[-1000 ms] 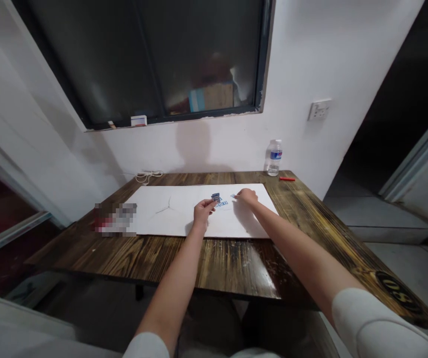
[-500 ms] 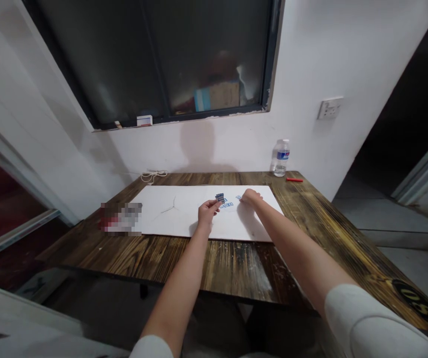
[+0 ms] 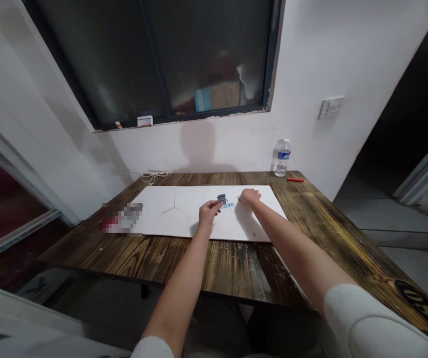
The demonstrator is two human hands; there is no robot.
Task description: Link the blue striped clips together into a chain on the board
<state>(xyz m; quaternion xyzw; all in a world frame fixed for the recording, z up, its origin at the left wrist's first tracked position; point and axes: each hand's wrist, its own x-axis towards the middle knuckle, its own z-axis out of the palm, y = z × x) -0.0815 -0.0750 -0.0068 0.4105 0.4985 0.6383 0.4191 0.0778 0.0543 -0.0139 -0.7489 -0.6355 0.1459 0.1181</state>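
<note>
My left hand [image 3: 208, 214] pinches a small dark blue-grey flat piece with pale stripes [image 3: 221, 199], held up above the white board [image 3: 195, 226]. Its exact kind is too small to tell. Just behind and beside that piece, blue marks or flat blue pieces [image 3: 229, 205] show on the board. My right hand [image 3: 250, 196] is lowered to the board further right, its thumb and forefinger closed at a little blue item that is mostly hidden by the hand. Thin dark lines in a three-armed shape [image 3: 174, 207] are on the board's left half.
The board lies on a dark wooden table [image 3: 124, 256]. A water bottle [image 3: 282, 158] and a red pen-like stick [image 3: 295, 180] are at the back right. A white cable [image 3: 154, 176] is at the back left, and a blurred-out item [image 3: 122, 218] overlaps the board's left edge.
The striped piece in my left hand has turned slightly, showing more of its face. My right hand has shifted a little and covers more of the blue item beside it.
</note>
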